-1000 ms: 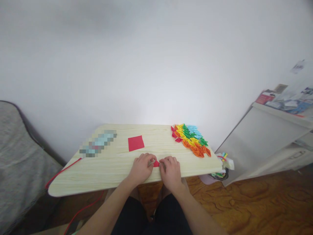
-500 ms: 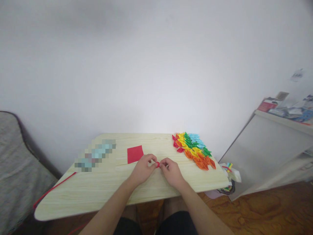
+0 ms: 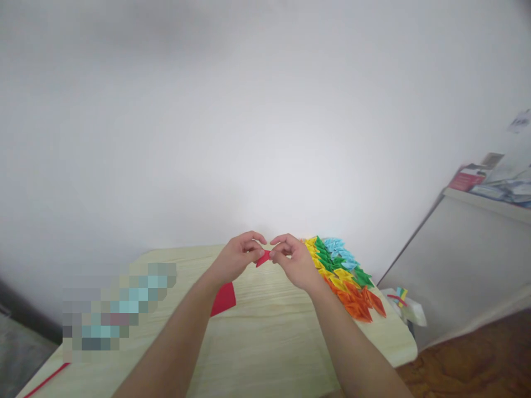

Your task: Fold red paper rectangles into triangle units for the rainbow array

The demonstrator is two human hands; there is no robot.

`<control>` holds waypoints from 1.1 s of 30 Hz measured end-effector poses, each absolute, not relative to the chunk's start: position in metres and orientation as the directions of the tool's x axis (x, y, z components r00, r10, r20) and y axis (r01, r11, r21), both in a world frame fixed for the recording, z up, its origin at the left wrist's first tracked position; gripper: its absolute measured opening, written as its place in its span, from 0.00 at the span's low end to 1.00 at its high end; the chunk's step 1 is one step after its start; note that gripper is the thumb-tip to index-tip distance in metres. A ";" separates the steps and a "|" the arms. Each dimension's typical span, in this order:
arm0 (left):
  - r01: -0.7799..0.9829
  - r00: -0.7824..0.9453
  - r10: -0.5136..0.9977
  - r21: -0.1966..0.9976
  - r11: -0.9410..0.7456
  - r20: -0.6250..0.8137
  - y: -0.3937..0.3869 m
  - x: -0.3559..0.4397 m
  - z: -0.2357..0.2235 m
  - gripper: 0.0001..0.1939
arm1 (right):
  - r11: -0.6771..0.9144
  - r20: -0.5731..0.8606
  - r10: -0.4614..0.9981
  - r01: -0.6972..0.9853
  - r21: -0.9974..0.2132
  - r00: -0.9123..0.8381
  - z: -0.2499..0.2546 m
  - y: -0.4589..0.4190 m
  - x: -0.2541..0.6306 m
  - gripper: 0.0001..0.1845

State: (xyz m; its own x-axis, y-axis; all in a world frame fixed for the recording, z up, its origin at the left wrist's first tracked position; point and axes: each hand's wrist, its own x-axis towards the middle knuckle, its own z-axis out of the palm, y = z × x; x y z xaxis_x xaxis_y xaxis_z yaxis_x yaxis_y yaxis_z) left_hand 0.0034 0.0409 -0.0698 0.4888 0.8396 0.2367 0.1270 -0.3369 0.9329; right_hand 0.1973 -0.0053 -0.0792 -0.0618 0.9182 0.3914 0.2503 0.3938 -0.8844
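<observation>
Between both hands is a small folded piece of red paper (image 3: 263,258), held up above the table. My left hand (image 3: 241,255) pinches its left side between thumb and fingers. On the other side, my right hand (image 3: 292,256) grips the right end with thumb and fingertips. A flat red paper sheet (image 3: 224,299) lies on the table below, partly covered by my left forearm. To the right are rows of folded paper pieces (image 3: 341,271) in yellow, green, light blue and orange; my right hand and forearm hide some of them.
The pale wooden table (image 3: 257,337) stands against a white wall. A blurred-out item (image 3: 133,301) lies on its left, with a red cord (image 3: 47,380) near it. Right of the table are a bag (image 3: 409,309) and a white cabinet (image 3: 473,254) with papers on top.
Both hands have lifted the red folded paper up and away from the body, so more of it shows. The camera view has also shifted, and the table appears closer.
</observation>
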 end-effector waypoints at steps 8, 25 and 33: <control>0.117 0.497 0.818 0.911 -0.395 0.290 0.071 -0.002 -0.035 0.08 | 0.444 0.430 0.895 0.299 -0.844 -0.115 -0.029 0.015 0.204 0.08; -0.213 0.403 0.883 0.963 -0.166 0.241 0.071 -0.006 -0.026 0.05 | 0.418 0.446 0.861 -0.160 -0.894 -0.242 -0.026 0.039 0.191 0.16; -0.158 0.383 0.888 0.965 -0.209 0.255 0.065 -0.001 -0.024 0.07 | 0.371 0.392 0.903 -0.140 -0.918 -0.174 -0.031 0.042 0.188 0.13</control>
